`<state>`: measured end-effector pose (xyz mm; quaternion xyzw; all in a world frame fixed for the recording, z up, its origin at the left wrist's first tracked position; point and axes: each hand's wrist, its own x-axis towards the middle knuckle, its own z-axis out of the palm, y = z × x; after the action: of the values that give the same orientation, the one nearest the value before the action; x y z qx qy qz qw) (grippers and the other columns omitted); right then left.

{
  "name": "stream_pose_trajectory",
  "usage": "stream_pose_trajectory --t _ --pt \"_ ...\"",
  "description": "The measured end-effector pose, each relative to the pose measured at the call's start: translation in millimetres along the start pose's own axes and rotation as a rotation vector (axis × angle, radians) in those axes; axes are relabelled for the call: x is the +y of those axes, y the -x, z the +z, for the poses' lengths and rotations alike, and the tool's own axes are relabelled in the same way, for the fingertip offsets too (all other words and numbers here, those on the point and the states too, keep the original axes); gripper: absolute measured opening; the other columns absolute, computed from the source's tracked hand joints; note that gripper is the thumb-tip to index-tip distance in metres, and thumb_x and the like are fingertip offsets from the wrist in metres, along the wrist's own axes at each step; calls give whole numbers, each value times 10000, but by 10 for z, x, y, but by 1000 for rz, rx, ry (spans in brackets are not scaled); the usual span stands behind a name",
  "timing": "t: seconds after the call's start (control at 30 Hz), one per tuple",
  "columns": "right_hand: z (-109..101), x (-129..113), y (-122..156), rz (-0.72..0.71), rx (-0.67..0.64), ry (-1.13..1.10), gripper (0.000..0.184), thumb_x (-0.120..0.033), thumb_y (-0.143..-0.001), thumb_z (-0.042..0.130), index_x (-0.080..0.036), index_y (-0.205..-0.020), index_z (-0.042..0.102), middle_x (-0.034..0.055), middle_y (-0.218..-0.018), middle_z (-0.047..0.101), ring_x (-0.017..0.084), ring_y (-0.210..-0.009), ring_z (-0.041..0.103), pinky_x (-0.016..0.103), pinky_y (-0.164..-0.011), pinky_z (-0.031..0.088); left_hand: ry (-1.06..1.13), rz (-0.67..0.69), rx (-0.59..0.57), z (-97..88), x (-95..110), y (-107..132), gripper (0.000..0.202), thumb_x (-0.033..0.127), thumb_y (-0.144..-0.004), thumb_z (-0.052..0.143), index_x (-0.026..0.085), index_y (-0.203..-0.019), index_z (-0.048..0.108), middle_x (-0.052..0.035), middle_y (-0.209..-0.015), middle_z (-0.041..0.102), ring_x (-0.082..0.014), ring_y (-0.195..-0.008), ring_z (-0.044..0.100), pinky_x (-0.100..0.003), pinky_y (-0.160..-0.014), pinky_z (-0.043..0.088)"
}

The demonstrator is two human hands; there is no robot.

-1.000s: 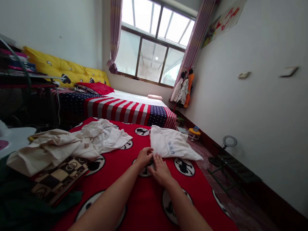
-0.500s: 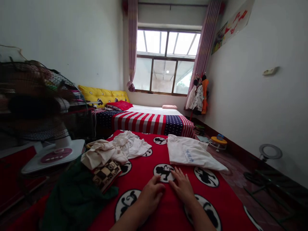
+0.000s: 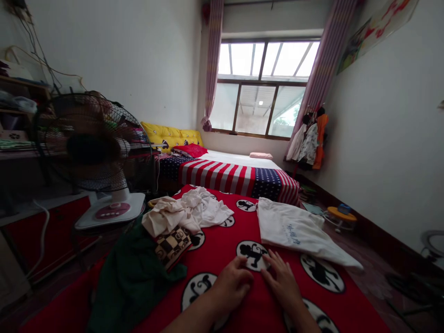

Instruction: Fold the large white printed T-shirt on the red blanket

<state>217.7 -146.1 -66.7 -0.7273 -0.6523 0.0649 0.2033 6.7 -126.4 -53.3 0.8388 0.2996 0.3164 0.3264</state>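
My left hand (image 3: 231,286) rests on the red blanket (image 3: 222,249) with its fingers curled loosely and nothing in them. My right hand (image 3: 283,282) lies flat beside it, fingers spread, nearly touching the left. Just beyond my right hand lies a folded white shirt (image 3: 298,230) with blue lettering. A heap of white and cream clothes (image 3: 183,213) sits to the left, over a brown checkered cloth (image 3: 171,245). A dark green garment (image 3: 135,277) spreads at the near left.
A standing fan (image 3: 93,148) with a white base is on the left by a red cabinet (image 3: 48,236). Beyond the blanket is a flag-striped bed (image 3: 236,175) with yellow cushions (image 3: 169,136). Clothes hang (image 3: 310,141) near the window. A small yellow stool (image 3: 340,215) stands on the floor, right.
Both hands have drawn back from the folded white shirt toward me. The view has pulled back and turned left, bringing the fan and green garment into sight.
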Motion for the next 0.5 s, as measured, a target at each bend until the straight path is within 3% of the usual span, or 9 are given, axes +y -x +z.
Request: stream_pose_trajectory --t 0.33,0.5 --pt "62 54 -15 -31 68 -6 448 -383 -853 453 -233 -1254 585 58 -1461 409 267 -1391 285 542 -1119 206 2 7 2 6 -15 25 298 99 -732 589 229 -969 716 -70 -1297 503 -204 -1208 505 -282 -1045 377" --pt "27 24 -1 -14 31 -17 457 -383 -849 466 -220 -1260 582 63 -1469 393 273 -1395 275 543 -1125 190 19 8 12 -1 -1 27 291 100 -732 593 228 -964 717 -73 -1291 505 -205 -1209 503 -284 -1046 378"
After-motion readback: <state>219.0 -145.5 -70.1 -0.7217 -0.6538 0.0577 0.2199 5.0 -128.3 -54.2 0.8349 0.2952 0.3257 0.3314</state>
